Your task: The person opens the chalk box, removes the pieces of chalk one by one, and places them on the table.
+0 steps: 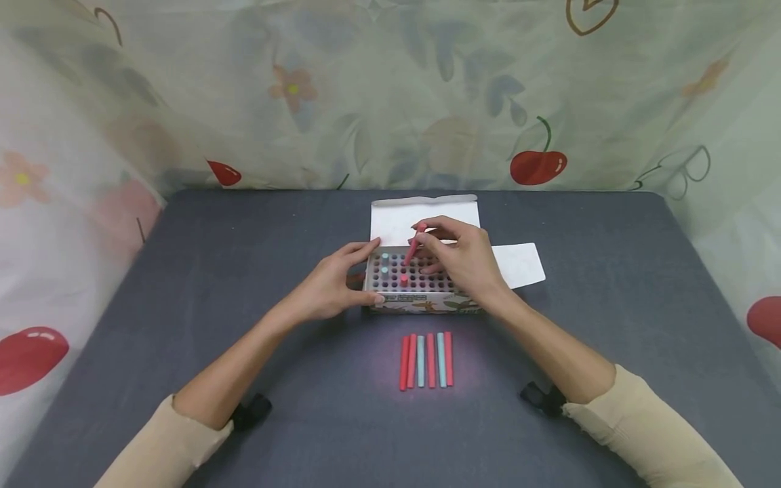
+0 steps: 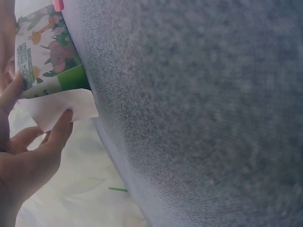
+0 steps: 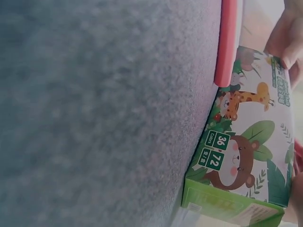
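Observation:
A chalk box (image 1: 421, 303) with animal prints lies with its lid raised, showing a grid of round holes. My left hand (image 1: 329, 281) grips its left end, thumb at the front corner and forefinger at the back one. In the left wrist view, fingers touch a white side flap (image 2: 66, 106). Over the holes, my right hand (image 1: 460, 254) pinches a red chalk stick (image 1: 412, 251), tilted, its lower end right at the grid. Two light-blue chalks (image 1: 385, 271) and a red chalk (image 1: 404, 280) stand in holes on the left.
Several red and light-blue chalk sticks (image 1: 431, 360) lie in a row in front of the box, on the dark grey table (image 1: 305, 420). The lid (image 1: 390, 220) stands up behind, and a white flap (image 1: 518, 264) sticks out to the right. Printed curtains (image 1: 390, 102) hang around the table.

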`<state>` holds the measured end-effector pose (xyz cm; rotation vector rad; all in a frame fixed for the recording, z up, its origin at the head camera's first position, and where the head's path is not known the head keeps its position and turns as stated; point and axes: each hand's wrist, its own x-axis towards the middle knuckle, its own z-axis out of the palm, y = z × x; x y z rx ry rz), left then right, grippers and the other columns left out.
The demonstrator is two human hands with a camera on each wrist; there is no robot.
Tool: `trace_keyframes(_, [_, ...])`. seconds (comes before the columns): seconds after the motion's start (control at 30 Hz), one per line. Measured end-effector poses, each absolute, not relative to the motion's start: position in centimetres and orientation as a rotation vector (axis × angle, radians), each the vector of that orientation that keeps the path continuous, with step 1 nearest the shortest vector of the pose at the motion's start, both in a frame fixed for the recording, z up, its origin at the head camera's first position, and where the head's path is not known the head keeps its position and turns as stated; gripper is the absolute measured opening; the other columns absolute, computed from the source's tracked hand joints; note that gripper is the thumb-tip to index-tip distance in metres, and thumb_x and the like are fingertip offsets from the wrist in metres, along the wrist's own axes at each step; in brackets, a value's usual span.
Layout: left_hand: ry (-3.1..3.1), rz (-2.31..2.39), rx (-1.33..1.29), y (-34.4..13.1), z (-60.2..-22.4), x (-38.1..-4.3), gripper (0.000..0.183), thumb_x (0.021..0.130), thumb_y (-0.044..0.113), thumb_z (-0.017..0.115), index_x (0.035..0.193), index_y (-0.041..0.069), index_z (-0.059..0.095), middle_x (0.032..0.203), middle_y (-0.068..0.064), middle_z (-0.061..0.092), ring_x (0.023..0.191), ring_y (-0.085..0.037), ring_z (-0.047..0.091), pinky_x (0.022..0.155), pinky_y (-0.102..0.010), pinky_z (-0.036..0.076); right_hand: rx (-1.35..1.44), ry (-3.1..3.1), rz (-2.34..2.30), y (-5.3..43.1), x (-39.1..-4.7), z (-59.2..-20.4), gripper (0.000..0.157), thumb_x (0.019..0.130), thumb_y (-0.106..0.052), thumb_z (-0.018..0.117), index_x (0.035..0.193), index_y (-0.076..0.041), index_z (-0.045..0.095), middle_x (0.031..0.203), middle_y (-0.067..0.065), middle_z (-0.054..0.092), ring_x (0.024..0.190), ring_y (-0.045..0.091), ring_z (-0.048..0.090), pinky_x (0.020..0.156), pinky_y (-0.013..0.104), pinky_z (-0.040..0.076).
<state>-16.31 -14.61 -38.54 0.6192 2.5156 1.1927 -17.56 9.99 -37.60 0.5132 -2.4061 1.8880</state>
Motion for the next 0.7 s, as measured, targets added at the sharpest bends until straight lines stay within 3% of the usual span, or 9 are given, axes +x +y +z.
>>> trace_keyframes(0.4, [2.516,1.215,0.637,-14.7,-38.7,-16.2,0.094,0.084,0.013,0.082,0.159,0.016,0.026,0.156,-0.015,0.029,0.131,-0.034,0.05,0.104,-0.04,0.05,0.486,-2.428,2.011,11.6,-16.3,-36.9,0.037,0.095,-0.014,0.069,0.13,-0.002,0.062,0.1,0.017,0.067,0.074,0.037,0.072,0.061,0.042,0.063])
trace_keyframes(0.7, [2.527,1.189,0.646,-14.7,-38.6,-16.1,0.094,0.085,0.016,0.082,0.159,0.018,0.025,0.157,-0.015,0.028,0.13,-0.036,0.051,0.102,-0.039,0.052,0.453,-2.428,2.112,12.9,-15.3,-36.5,0.038,0.093,-0.012,0.072,0.128,-0.001,0.063,0.103,0.017,0.065,0.078,0.025,0.07,0.064,0.046,0.063])
